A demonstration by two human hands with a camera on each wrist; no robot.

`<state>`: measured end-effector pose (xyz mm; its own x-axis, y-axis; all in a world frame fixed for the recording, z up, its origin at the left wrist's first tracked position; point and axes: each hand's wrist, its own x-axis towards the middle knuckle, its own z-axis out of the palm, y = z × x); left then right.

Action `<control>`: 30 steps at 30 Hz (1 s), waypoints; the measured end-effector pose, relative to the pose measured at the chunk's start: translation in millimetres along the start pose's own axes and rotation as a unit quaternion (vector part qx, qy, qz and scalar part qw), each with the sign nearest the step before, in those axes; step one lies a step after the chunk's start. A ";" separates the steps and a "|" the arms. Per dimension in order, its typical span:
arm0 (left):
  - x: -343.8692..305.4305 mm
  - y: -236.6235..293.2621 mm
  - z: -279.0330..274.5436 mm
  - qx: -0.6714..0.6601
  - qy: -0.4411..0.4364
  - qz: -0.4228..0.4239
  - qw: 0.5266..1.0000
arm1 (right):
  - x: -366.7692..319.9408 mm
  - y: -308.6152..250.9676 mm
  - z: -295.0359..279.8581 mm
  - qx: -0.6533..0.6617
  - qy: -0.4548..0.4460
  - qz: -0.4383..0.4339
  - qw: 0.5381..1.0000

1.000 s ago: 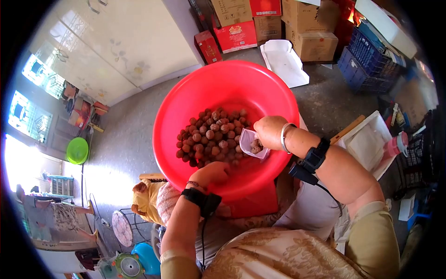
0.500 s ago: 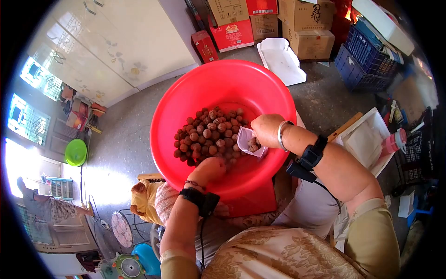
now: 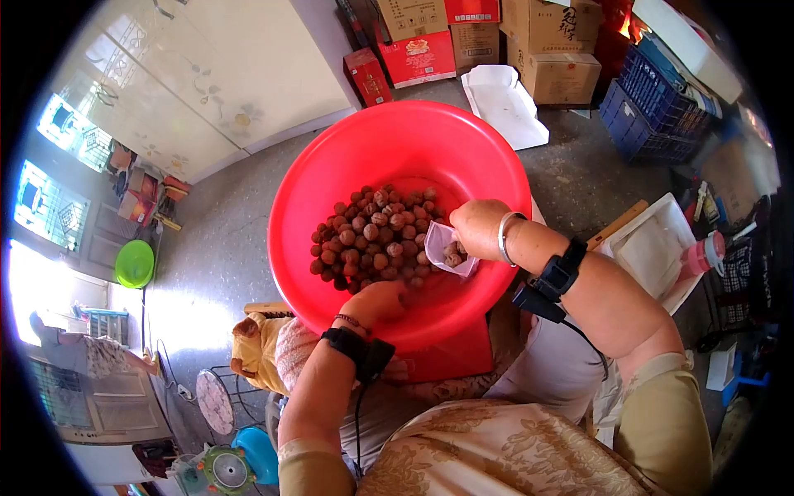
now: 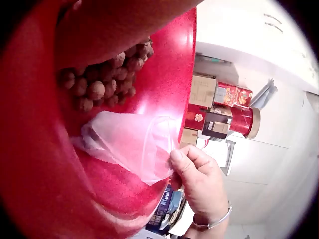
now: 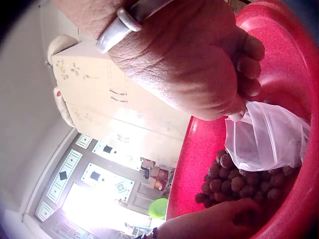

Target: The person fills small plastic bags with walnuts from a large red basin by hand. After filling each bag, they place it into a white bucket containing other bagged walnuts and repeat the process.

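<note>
Brown walnuts (image 3: 364, 240) lie heaped in a large red basin (image 3: 356, 157). My right hand (image 3: 481, 230) pinches the rim of a clear plastic bag (image 3: 438, 242) over the basin's right side; several walnuts show inside. In the left wrist view, the thumb and fingers of the right hand (image 4: 199, 174) hold the edge of the bag (image 4: 129, 144). My left hand (image 3: 375, 304) is low in the basin at the near edge of the heap, its fingertips blurred; whether it holds a walnut is unclear. The right wrist view shows the left hand (image 5: 224, 216) beside the walnuts (image 5: 234, 184), below the bag (image 5: 269, 139).
A white tray (image 3: 504, 107) and cardboard boxes (image 3: 562, 78) are beyond the basin, with blue crates (image 3: 653, 112) at the back right. A pink-lidded bottle (image 3: 703, 252) is at the right. A green basin (image 3: 134, 264) and another person's legs (image 3: 103, 351) are at the left.
The left hand has shifted slightly within the basin at the near edge of the heap. The right hand still pinches the bag. The person at the left has moved.
</note>
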<state>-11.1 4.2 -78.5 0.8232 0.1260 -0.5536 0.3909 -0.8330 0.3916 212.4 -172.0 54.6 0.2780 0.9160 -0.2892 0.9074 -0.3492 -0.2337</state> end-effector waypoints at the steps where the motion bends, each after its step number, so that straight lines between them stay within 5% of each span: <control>1: -0.1 1.6 0.1 -0.001 0.000 0.000 1.000 | -0.3 -0.7 -0.8 -0.001 0.000 0.001 1.000; 10: 6.5 -4.9 0.4 0.095 -0.031 -0.050 0.994 | 2.3 -0.1 -0.7 -0.004 -0.007 0.015 1.000; 13: -3.9 0.9 -8.1 0.031 0.058 -0.001 0.998 | -0.6 -1.7 -5.9 -0.008 -0.011 0.014 1.000; 14: -9.6 9.0 -15.8 -0.116 0.093 -0.010 0.989 | -2.7 -2.2 -7.8 -0.016 -0.015 0.012 1.000; 15: -15.9 20.0 -26.1 -0.261 0.127 -0.017 0.957 | -2.1 -1.2 -5.8 -0.003 -0.010 0.016 1.000; 16: -22.1 31.2 -35.4 -0.258 0.126 -0.014 0.958 | -1.7 -0.1 -4.5 -0.003 -0.007 0.020 1.000; 18: -38.0 58.8 -59.7 -0.466 0.154 -0.033 0.871 | -1.2 -1.5 -4.9 -0.015 -0.013 0.019 1.000; 25: -45.2 109.4 -84.1 -0.462 0.211 0.080 0.858 | -8.3 -5.7 -13.0 0.014 -0.015 0.024 1.000; 30: -41.0 107.6 -83.8 -0.513 0.199 0.014 0.835 | -4.0 -0.3 -9.9 0.008 -0.016 0.012 1.000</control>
<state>31.7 -45.4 47.9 0.8297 0.4528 -0.3265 0.3489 0.0359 0.9365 214.2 -173.5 65.0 0.2897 0.9002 -0.3251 0.8951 -0.3751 -0.2410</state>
